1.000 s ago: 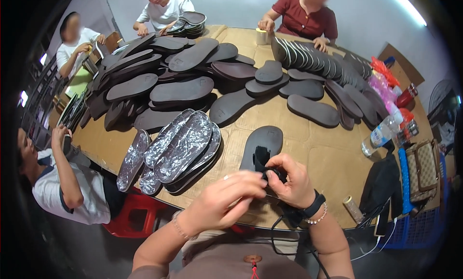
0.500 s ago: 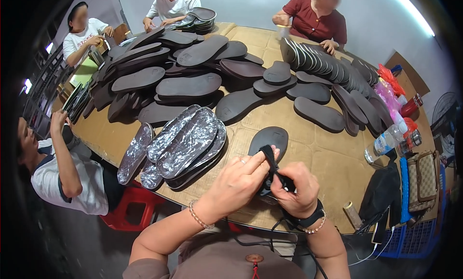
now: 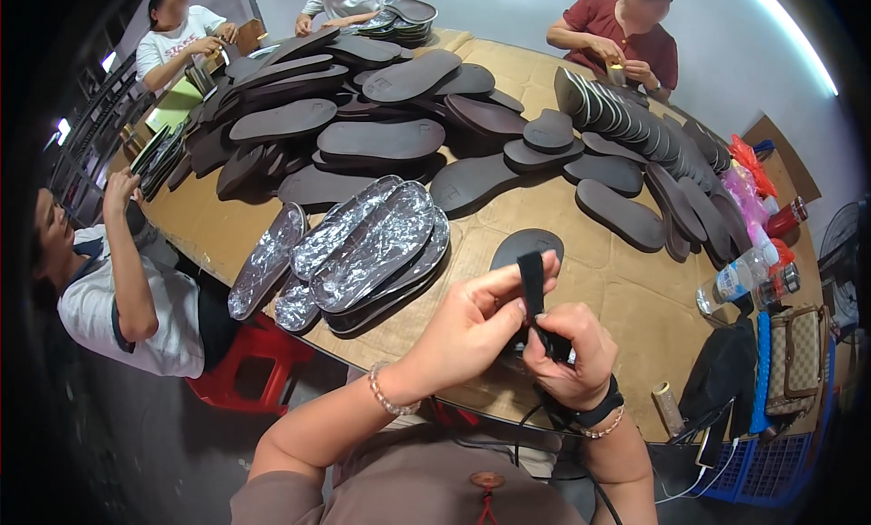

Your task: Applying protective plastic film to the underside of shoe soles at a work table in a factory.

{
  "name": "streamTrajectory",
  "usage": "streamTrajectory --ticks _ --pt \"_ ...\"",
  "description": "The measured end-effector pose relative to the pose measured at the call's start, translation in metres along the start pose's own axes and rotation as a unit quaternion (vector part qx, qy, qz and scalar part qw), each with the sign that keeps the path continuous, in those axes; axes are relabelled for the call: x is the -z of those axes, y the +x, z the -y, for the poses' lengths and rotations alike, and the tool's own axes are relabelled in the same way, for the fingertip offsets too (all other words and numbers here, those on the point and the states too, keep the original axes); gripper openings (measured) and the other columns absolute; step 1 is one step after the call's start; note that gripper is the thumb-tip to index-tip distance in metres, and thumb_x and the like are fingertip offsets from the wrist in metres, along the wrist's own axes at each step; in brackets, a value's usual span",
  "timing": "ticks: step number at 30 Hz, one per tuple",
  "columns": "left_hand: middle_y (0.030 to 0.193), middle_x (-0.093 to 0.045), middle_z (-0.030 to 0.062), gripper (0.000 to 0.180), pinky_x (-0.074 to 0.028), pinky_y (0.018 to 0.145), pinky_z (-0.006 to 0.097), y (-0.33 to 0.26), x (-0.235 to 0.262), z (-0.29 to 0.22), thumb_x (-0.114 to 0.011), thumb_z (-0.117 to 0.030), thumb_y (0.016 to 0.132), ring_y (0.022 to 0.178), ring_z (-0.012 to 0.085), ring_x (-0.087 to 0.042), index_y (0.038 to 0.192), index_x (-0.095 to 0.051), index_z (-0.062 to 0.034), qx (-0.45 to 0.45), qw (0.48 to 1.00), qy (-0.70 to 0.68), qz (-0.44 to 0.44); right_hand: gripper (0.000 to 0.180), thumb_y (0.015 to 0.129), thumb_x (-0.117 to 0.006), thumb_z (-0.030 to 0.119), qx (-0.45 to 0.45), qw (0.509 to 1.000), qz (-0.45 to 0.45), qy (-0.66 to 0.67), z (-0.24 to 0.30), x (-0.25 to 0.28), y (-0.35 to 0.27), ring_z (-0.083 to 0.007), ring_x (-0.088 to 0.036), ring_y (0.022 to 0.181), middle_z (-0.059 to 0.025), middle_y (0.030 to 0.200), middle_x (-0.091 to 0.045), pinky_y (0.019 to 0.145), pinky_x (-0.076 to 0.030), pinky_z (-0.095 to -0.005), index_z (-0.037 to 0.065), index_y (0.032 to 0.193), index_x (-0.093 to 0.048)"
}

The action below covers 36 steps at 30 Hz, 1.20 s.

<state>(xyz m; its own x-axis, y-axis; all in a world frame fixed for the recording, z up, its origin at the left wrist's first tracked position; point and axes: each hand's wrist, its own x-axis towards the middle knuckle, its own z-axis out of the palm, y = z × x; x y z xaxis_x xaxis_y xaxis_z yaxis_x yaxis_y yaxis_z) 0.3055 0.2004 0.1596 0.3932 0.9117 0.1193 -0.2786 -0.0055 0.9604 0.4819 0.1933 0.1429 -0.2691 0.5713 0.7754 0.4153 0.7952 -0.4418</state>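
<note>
A black fabric strap (image 3: 533, 284) stands upright between my hands. My left hand (image 3: 472, 321) is closed on it, with the fingers behind and the thumb near its lower part. My right hand (image 3: 579, 348) pinches the strap's lower end, where a darker bunched part sits partly hidden in the palm. Just beyond my fingers lies a dark brown shoe sole (image 3: 519, 244) on the cardboard-covered table (image 3: 408, 343); the hands cover its near part.
Plastic-wrapped soles (image 3: 376, 253) are stacked to the left. A large heap of bare soles (image 3: 381, 144) fills the far side, with a leaning row (image 3: 626, 117) farther right. A water bottle (image 3: 737, 275), black bag (image 3: 717, 371) and small roll (image 3: 667, 407) stand right. Co-workers sit around.
The strap is now held straighter and flatter, facing up between my hands. The whole view has shifted a little. The co-worker in red has brought both hands together around a small yellowish roll.
</note>
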Motion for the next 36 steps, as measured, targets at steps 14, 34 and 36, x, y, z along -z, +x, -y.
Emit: streamTrajectory --ticks 14,34,36 --pt "0.173 -0.015 0.0172 0.074 -0.039 0.119 0.038 0.013 -0.002 0.011 -0.051 -0.005 0.108 0.146 0.0293 -0.047 0.167 -0.006 -0.0056 -0.040 0.994 0.052 0.082 0.033 0.079 -0.081 0.000 0.036 0.999 0.009 0.011 0.010 -0.001 -0.006 -0.0277 -0.071 0.072 -0.0147 0.090 -0.071 0.059 -0.057 -0.0347 0.001 0.109 -0.067" --pt "0.166 -0.019 0.0320 0.092 -0.046 0.112 0.052 0.059 -0.002 0.045 -0.072 0.005 0.081 0.145 0.0578 -0.035 0.162 -0.035 -0.0163 -0.303 0.735 0.606 -0.034 0.032 0.075 -0.081 -0.003 0.083 0.990 0.117 0.003 0.027 -0.004 -0.009 -0.0261 -0.069 0.066 -0.0123 0.083 -0.068 0.056 -0.056 -0.0347 -0.002 0.105 -0.067" --pt "0.164 -0.024 0.0323 0.087 -0.049 0.108 0.048 0.059 -0.003 0.040 -0.070 0.007 0.083 0.139 0.0548 -0.044 0.161 -0.037 -0.0150 -0.245 0.784 0.570 -0.011 0.030 0.076 -0.079 -0.002 0.102 0.989 0.107 0.010 0.030 -0.006 -0.010 -0.0237 -0.067 0.062 -0.0113 0.082 -0.065 0.053 -0.054 -0.0332 -0.004 0.104 -0.068"
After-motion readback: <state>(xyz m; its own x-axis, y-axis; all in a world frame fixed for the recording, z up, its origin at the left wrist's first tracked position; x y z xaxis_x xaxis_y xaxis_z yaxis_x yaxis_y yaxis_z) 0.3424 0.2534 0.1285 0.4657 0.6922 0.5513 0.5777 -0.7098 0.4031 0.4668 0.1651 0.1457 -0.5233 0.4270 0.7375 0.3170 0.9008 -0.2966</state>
